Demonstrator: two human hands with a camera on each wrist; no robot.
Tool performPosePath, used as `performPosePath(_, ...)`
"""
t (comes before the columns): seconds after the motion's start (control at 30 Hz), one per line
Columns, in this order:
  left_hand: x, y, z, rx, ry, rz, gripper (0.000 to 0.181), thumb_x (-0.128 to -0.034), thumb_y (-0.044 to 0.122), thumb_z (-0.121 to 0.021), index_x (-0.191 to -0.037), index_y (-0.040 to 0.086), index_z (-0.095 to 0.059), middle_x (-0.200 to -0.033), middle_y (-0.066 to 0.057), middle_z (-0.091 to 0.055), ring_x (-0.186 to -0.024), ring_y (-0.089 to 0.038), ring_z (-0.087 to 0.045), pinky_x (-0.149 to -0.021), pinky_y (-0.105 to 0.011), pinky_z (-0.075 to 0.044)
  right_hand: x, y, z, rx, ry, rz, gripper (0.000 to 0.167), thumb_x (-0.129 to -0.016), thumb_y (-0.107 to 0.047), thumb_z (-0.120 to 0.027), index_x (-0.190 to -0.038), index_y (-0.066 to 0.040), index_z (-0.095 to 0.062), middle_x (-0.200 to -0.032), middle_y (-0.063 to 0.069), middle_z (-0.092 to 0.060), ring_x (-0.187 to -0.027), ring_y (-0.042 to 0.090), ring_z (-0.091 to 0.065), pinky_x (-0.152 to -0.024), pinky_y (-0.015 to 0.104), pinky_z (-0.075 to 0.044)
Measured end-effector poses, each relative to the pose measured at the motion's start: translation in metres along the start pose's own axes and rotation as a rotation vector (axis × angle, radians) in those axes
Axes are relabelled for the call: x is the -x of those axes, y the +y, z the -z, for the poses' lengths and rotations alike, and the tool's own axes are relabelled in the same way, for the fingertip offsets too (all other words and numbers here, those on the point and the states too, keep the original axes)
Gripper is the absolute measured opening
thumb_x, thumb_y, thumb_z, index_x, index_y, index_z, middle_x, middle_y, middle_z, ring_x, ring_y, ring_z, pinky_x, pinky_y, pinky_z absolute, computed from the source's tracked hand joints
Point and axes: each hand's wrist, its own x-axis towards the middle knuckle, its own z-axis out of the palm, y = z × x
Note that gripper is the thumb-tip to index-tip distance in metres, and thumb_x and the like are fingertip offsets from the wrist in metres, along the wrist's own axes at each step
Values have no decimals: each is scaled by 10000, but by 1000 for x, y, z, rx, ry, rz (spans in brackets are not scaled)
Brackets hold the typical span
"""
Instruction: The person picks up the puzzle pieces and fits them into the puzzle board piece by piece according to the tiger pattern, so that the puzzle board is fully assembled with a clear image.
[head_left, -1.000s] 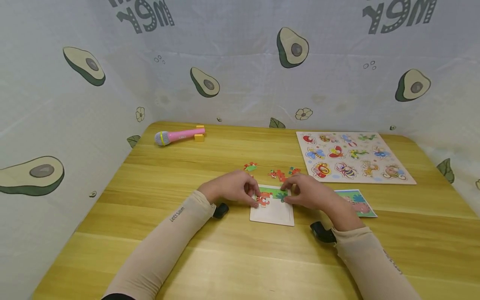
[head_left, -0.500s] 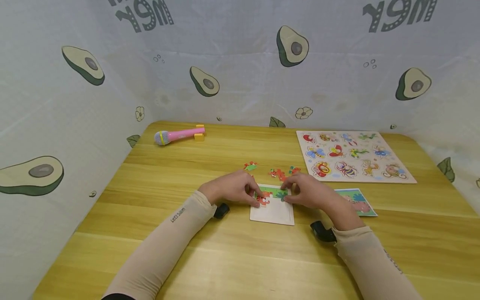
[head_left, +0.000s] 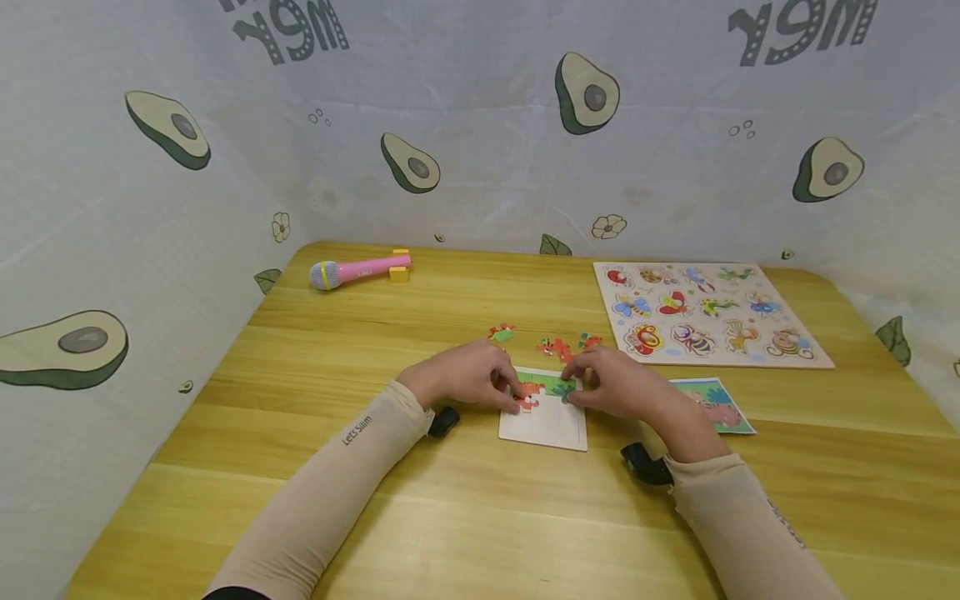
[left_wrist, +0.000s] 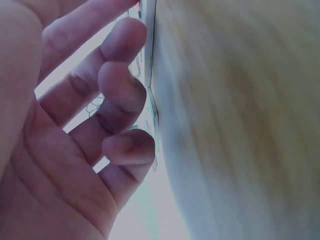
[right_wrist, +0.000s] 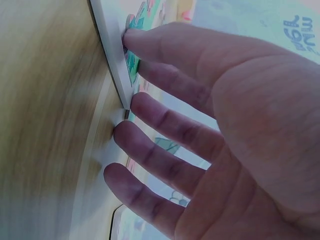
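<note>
A small white puzzle board [head_left: 543, 429] lies on the table between both hands. Along its far part sit jigsaw pieces, among them an orange tiger-face piece [head_left: 528, 402] at the left and a green leafy piece [head_left: 560, 389] at the right. My left hand [head_left: 474, 377] pinches the tiger-face piece with thumb and index finger; the other fingers curl beside the board in the left wrist view. My right hand [head_left: 615, 383] holds the green piece by its edges between thumb and index fingertip, the remaining fingers spread in the right wrist view.
Loose jigsaw pieces [head_left: 558, 348] lie just beyond the board, one green-red piece [head_left: 501, 332] apart. A picture card [head_left: 716, 406] is partly behind the right forearm. Farther back are a wooden insect puzzle [head_left: 712, 317] and a pink toy microphone [head_left: 367, 269] on yellow blocks [head_left: 400, 275].
Both hands stay at the board with almost no movement. The left fingertips shift very slightly over the tiger-face piece, and the board edges a hair to the left.
</note>
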Motion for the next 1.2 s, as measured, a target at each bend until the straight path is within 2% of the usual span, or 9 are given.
performPosePath(0.23, 1, -4, 0, 90, 26, 28, 168, -865, 296, -828, -990, 191, -788, -821, 64, -655, -736, -106, -576, -675, -256, -483, 0, 1, 0, 8, 3, 20, 221, -885, -156, -782, -1080, -63, -734, -883, 3, -604, -754, 168, -515, -670, 326, -462)
performPosePath(0.37, 4, -8, 1, 45, 40, 113, 466, -796, 451, -858, -1172, 222, -705, -1147, 44, -602, -1020, -133, -565, -901, -296, -469, 1, 1, 0, 24, 8, 35, 228, -883, -167, -789, -1081, -63, -743, -902, -12, -629, -755, 161, -511, -673, 323, -458)
performPosePath(0.43, 6, -10, 2, -7, 30, 156, 663, -737, 535, -871, -1288, 251, -637, -1349, 37, -502, -1222, -151, -482, -1035, -332, -396, 1, 0, 0, 27, 11, 38, 240, -880, -173, -792, -1089, -63, -746, -916, -14, -641, -762, 164, -511, -676, 325, -456)
performPosePath(0.5, 8, -13, 2, -31, 9, 174, 815, -687, 577, -886, -1373, 259, -583, -1424, 25, -429, -1306, -173, -418, -1088, -360, -348, 2, 0, 1, 25, 15, 34, 260, -879, -180, -791, -1107, -63, -743, -928, -5, -643, -761, 167, -510, -671, 327, -453)
performPosePath(0.6, 8, -16, 1, -55, -13, 169, 911, -654, 585, -902, -1428, 260, -548, -1404, 40, -410, -1299, -179, -403, -1085, -366, -338, 3, -1, 3, 11, 29, 25, 278, -878, -180, -788, -1125, -64, -735, -950, 17, -641, -759, 172, -515, -660, 329, -457)
performPosePath(0.87, 7, -13, 3, -64, -28, 171, 889, -665, 553, -911, -1424, 261, -552, -1316, 71, -402, -1215, -163, -410, -1044, -361, -342, 6, 3, 8, 32, 108, 32, 234, -914, -175, -757, -1116, -58, -743, -1017, 57, -639, -814, 201, -533, -693, 355, -464)
performPosePath(0.97, 6, -13, 3, -62, -27, 176, 884, -668, 549, -910, -1424, 268, -548, -1313, 68, -392, -1210, -168, -407, -1032, -368, -344, 0, 3, 10, 66, 138, 20, 261, -937, -176, -731, -1164, -49, -729, -1120, 128, -644, -913, 266, -590, -788, 435, -504)
performPosePath(1.1, 6, -14, 2, -72, -26, 178, 891, -668, 572, -900, -1428, 274, -541, -1319, 55, -387, -1205, -189, -405, -1025, -390, -339, -13, 2, 12, 109, 141, 1, 326, -976, -182, -687, -1271, -44, -688, -1252, 199, -596, -1099, 352, -588, -939, 535, -470)
performPosePath(1.2, 8, -16, 0, -79, -25, 180, 892, -669, 591, -890, -1427, 278, -539, -1345, 40, -381, -1221, -206, -398, -1033, -406, -327, -24, 0, 12, 128, 114, -11, 376, -991, -187, -668, -1340, -51, -647, -1282, 199, -569, -1119, 353, -577, -953, 537, -465)
